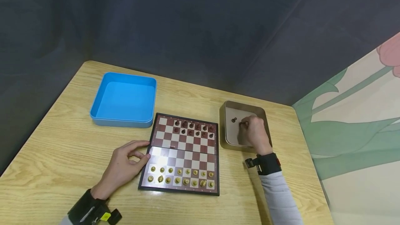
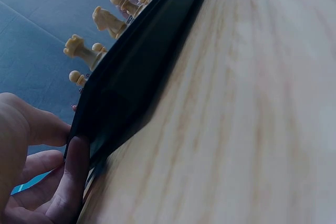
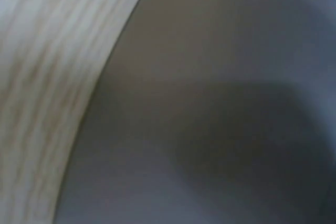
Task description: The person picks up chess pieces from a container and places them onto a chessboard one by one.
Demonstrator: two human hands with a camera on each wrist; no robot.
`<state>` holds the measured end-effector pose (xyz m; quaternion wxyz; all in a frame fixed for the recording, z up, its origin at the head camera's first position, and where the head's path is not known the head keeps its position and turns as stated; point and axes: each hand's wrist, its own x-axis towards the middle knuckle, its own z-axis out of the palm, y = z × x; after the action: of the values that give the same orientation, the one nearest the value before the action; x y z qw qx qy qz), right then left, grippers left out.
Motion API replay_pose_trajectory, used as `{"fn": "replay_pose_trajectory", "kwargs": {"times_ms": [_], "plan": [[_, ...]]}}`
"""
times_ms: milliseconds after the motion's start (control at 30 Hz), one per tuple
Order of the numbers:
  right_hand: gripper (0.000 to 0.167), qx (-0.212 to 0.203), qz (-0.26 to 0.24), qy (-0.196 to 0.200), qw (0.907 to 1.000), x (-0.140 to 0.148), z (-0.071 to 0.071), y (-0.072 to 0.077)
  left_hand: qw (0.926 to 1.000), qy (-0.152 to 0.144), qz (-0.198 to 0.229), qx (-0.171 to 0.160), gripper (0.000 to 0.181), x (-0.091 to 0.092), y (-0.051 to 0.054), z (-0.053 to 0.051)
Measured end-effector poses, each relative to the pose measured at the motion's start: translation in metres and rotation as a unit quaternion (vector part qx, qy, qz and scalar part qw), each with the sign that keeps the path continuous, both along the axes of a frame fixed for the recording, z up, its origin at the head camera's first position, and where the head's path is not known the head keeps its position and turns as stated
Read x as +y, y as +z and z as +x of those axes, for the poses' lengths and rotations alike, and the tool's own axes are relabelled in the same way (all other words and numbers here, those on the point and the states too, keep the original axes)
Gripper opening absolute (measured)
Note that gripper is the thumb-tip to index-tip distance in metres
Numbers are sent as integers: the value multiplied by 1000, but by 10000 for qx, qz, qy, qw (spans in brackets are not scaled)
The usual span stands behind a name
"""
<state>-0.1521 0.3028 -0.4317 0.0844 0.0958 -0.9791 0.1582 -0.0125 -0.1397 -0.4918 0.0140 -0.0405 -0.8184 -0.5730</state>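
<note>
A chessboard [image 1: 184, 155] lies on the table, with light chess pieces [image 1: 186, 181] in two rows near me and dark chess pieces [image 1: 191, 125] in two rows at the far side. My left hand [image 1: 123, 162] rests at the board's left edge, thumb and forefinger spread apart and touching it. The left wrist view shows those fingers [image 2: 76, 169] against the dark board side. Inside a metal tin [image 1: 222, 127] right of the board, my right hand [image 1: 255, 133] pinches a dark chess piece [image 1: 242, 123], its kind too small to tell. Loose dark pieces [image 1: 234, 119] lie beside it.
A blue box lid or tray [image 1: 125, 101] sits at the back left of the wooden table [image 1: 72, 141]. Dark cloth [image 1: 187, 34] hangs behind the table, and a painted wall [image 1: 359, 121] stands at right. The right wrist view holds only the blurred tin wall [image 3: 157, 129] and table.
</note>
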Motion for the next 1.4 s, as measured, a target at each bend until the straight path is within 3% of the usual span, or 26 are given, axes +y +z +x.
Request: {"fn": "replay_pose_trajectory", "kwargs": {"times_ms": [300, 667, 1100, 1400], "plan": [[11, 77, -149, -27, 9999, 3, 0, -1, 9999, 7, -100, 41, 42, 1, -2, 0], [12, 318, -303, -27, 9990, -5, 8, 14, 9999, -9, -70, 103, 42, 0, -1, -1], [9, 758, -398, 341, 9957, -20, 18, 33, 9999, 7, -105, 34, 42, 0, -2, 0], [13, 1036, -633, 1011, 9874, -41, 25, 48, 10000, -26, -31, -49, 42, 0, 0, 0]]}}
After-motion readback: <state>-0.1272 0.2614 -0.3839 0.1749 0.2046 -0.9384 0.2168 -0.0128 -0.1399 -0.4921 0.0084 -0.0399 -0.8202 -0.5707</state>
